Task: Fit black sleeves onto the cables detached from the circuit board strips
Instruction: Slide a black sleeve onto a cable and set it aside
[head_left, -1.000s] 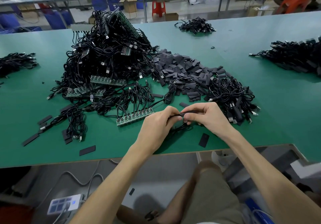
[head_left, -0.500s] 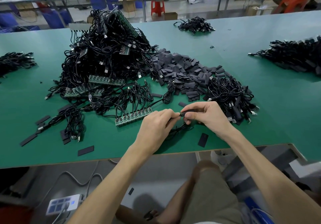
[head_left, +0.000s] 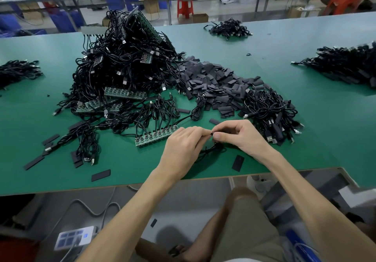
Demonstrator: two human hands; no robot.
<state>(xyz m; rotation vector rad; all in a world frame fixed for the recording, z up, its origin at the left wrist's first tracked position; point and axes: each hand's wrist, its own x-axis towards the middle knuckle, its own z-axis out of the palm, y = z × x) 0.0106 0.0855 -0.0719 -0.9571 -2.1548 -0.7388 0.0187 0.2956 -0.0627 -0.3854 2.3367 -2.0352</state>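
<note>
Green worktable [head_left: 305,123] holds cable heaps. At its near edge the left hand [head_left: 183,145] pinches a cable [head_left: 209,150] and the right hand [head_left: 238,135] pinches a black sleeve [head_left: 211,133]. The fingertips have closed together since a second ago, leaving only a dark speck showing. The sleeve is probably almost seated.

I found no legible text anywhere. Any print on the circuit board strip [head_left: 155,137] was too small for me, and the cardboard box [head_left: 151,2] was too blurred.
</note>
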